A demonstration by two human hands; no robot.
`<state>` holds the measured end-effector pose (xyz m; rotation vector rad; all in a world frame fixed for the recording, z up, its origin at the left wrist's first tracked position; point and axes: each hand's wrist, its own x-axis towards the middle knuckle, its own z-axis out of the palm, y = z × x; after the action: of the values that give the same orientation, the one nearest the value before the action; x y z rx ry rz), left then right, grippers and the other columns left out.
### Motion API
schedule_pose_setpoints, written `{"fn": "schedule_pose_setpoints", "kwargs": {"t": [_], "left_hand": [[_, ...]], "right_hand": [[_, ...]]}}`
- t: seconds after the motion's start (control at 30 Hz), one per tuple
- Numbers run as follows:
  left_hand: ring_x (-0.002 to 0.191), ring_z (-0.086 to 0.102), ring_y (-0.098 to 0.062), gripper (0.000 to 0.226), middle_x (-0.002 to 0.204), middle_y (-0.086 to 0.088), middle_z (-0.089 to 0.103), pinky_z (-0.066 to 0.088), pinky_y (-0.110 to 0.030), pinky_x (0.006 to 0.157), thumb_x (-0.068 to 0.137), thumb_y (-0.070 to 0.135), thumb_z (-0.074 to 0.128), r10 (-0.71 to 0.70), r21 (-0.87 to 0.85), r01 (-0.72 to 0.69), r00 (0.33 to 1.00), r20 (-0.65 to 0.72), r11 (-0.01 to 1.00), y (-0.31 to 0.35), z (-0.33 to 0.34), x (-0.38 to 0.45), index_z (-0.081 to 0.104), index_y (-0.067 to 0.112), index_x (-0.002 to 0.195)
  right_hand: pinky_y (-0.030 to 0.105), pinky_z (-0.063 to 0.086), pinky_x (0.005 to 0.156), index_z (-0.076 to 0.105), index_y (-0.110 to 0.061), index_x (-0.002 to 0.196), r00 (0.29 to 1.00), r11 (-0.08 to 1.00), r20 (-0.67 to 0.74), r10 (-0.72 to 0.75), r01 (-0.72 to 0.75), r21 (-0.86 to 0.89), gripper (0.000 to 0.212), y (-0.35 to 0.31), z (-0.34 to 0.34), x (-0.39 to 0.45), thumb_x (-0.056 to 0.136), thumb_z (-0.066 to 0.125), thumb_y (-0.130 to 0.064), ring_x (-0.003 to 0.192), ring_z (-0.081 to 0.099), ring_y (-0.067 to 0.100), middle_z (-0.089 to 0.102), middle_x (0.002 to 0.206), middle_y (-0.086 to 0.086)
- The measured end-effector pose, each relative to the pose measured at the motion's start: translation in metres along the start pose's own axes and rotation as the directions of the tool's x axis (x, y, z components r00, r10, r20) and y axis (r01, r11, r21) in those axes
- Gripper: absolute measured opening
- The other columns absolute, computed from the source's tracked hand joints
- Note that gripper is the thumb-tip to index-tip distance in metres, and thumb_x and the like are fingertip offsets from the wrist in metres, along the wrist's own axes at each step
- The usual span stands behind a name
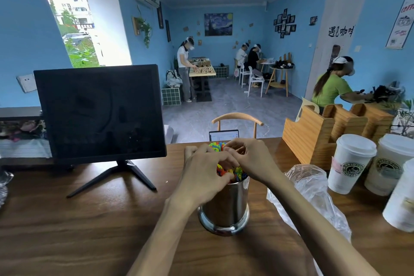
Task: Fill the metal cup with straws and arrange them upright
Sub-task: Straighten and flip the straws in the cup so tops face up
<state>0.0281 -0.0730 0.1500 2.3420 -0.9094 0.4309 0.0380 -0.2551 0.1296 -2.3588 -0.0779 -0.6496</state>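
A shiny metal cup [226, 210] stands upright on the wooden counter [89, 231], just in front of me. A bunch of colourful straws [233, 172] stands in it, their tips showing above my fingers. My left hand [203, 175] wraps around the bunch from the left, fingers curled on the straws just above the cup's rim. My right hand [251, 159] holds the bunch from the right, with its fingers bent around the upper ends. Most of the straws are hidden behind both hands.
A dark monitor [98, 112] on a stand is at the left. A crumpled clear plastic bag [313, 192] lies right of the cup. Three white paper cups [349, 163] and a wooden holder [324, 134] stand at the right. A chair back [237, 119] is beyond the counter.
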Motion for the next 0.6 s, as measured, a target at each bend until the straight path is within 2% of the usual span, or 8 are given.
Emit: {"fn": "schedule_pose_setpoints", "kwargs": {"t": [0.1, 0.27, 0.4, 0.5, 0.6], "left_hand": [[0.099, 0.048, -0.002, 0.017, 0.086, 0.022, 0.064, 0.029, -0.034, 0.098, 0.08, 0.043, 0.08, -0.004, -0.047, 0.001, 0.998, -0.056, 0.999, 0.002, -0.003, 0.003, 0.073, 0.047, 0.094], [0.093, 0.049, -0.011, 0.016, 0.082, 0.021, 0.05, 0.042, -0.035, 0.089, 0.079, 0.038, 0.083, -0.025, -0.126, 0.008, 0.991, -0.132, 0.992, -0.001, -0.009, 0.007, 0.08, 0.041, 0.094], [0.087, 0.055, -0.01, 0.016, 0.082, 0.017, 0.069, 0.05, -0.038, 0.08, 0.083, 0.031, 0.082, 0.07, -0.175, -0.11, 0.973, -0.221, 0.978, -0.005, -0.018, 0.011, 0.08, 0.04, 0.096], [0.084, 0.061, -0.009, 0.014, 0.084, 0.018, 0.072, 0.053, -0.034, 0.074, 0.083, 0.026, 0.082, 0.048, -0.19, -0.136, 0.911, -0.409, 0.972, -0.008, -0.035, 0.014, 0.081, 0.032, 0.095], [0.079, 0.06, -0.003, 0.013, 0.086, 0.014, 0.073, 0.047, -0.012, 0.071, 0.085, 0.02, 0.081, 0.019, -0.192, -0.161, 0.81, -0.587, 0.968, -0.008, -0.059, 0.013, 0.081, 0.024, 0.097]], "right_hand": [[0.021, 0.059, 0.078, 0.077, -0.025, 0.102, 1.0, 1.0, 0.009, 0.001, -0.001, 0.009, 0.014, -0.001, -0.002, -0.001, 0.095, 0.068, -0.033, 0.082, 0.069, -0.001, 0.076, 0.093, -0.011], [0.024, 0.059, 0.08, 0.077, -0.025, 0.103, 0.999, 1.0, 0.032, 0.016, -0.017, 0.022, 0.016, -0.004, -0.004, -0.001, 0.096, 0.066, -0.035, 0.083, 0.069, -0.001, 0.077, 0.096, -0.009], [0.024, 0.057, 0.08, 0.074, -0.029, 0.102, 0.999, 0.996, 0.027, 0.041, -0.043, 0.08, 0.02, -0.008, -0.007, -0.004, 0.1, 0.059, -0.041, 0.086, 0.068, -0.003, 0.075, 0.091, -0.014], [0.02, 0.052, 0.085, 0.075, -0.026, 0.108, 0.997, 0.964, 0.071, 0.028, -0.046, 0.261, 0.026, -0.014, -0.01, -0.01, 0.103, 0.053, -0.04, 0.097, 0.068, -0.002, 0.076, 0.098, -0.013], [0.022, 0.051, 0.097, 0.076, -0.022, 0.115, 0.986, 0.873, 0.168, -0.011, -0.072, 0.482, 0.033, -0.021, -0.012, -0.016, 0.106, 0.047, -0.036, 0.111, 0.067, 0.005, 0.076, 0.111, -0.009]]}}
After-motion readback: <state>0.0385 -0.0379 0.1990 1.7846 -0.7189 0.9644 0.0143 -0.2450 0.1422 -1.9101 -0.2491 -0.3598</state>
